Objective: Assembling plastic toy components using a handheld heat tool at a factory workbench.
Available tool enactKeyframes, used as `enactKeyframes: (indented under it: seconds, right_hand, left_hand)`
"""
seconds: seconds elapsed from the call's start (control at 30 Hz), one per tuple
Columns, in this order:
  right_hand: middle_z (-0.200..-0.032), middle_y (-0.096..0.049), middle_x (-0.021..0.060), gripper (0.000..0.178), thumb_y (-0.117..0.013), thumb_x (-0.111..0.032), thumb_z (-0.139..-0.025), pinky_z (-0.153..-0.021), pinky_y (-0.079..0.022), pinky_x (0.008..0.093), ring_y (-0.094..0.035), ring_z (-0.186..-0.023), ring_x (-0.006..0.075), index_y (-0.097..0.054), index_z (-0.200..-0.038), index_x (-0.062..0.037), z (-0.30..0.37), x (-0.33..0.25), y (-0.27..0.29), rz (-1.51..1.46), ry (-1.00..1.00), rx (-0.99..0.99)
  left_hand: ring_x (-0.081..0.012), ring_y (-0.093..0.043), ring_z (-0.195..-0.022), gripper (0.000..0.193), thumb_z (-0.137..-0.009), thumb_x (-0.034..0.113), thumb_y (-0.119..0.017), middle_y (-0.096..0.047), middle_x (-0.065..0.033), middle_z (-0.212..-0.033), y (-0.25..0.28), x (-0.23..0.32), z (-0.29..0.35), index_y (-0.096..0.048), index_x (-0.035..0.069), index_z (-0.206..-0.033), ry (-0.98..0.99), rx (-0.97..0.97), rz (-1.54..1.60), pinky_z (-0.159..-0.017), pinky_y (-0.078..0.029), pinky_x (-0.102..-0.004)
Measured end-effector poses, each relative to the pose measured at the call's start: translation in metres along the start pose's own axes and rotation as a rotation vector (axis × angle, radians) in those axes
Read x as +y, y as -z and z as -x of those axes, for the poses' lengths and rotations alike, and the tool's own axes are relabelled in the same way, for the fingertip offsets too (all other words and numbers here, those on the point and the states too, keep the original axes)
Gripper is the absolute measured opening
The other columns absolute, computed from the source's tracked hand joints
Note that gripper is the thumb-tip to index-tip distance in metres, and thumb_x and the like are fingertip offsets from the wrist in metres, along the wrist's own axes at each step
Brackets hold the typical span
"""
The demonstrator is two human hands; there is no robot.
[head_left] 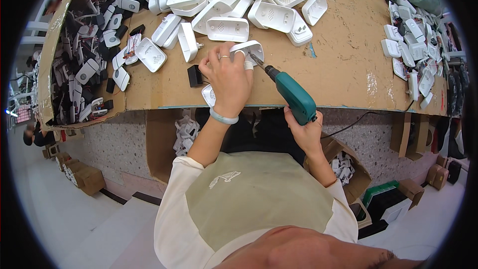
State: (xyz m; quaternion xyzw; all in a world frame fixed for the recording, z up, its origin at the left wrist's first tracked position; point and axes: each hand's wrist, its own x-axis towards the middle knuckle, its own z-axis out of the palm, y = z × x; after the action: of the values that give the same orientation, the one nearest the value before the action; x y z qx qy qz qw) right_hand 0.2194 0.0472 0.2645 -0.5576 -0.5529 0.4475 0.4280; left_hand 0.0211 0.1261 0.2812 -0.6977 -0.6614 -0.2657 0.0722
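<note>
My left hand is closed on a white plastic housing near the table's front edge, tilting its hollow side toward the right. White tape wraps one of its fingers. My right hand grips the rear of a green electric screwdriver. The metal tip of this tool reaches into the housing, and where it touches is hard to make out. A small black block lies left of my left wrist. Partly behind that wrist is a white cover piece.
White housings are heaped at the back. A cardboard box of white and black parts with wires stands left. More white devices lie at right. A black cord hangs over the front edge. Open cartons stand below.
</note>
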Motion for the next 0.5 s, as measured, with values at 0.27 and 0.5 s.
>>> enactKeyframes:
  seconds: [0.27,0.5]
  right_hand:
    - [-0.074,-0.065,0.0077,0.018,-0.070,-0.002,-0.085,-0.064,-0.048,0.0244,-0.056,-0.064,0.0083,-0.066,-0.102,0.0013,0.0001,-0.0054,0.0000,0.020,0.020,-0.006]
    - [-0.077,-0.068,0.0088,0.019,-0.069,-0.002,-0.085,-0.066,-0.049,0.0243,-0.059,-0.066,0.0090,-0.066,-0.103,0.0016,-0.0004,-0.0070,-0.0001,0.043,0.036,-0.003]
  left_hand:
    - [-0.0324,-0.046,-0.117,0.018,-0.073,0.014,-0.073,-0.056,-0.0120,-0.123,0.0006,0.0003,-0.0003,-0.069,0.004,-0.088,0.009,-0.017,-0.003,-0.095,-0.031,-0.0530]
    - [-0.0326,-0.046,-0.117,0.020,-0.071,0.012,-0.073,-0.055,-0.0119,-0.124,-0.0012,-0.0010,0.0010,-0.069,0.004,-0.089,0.015,-0.022,0.000,-0.095,-0.031,-0.0531]
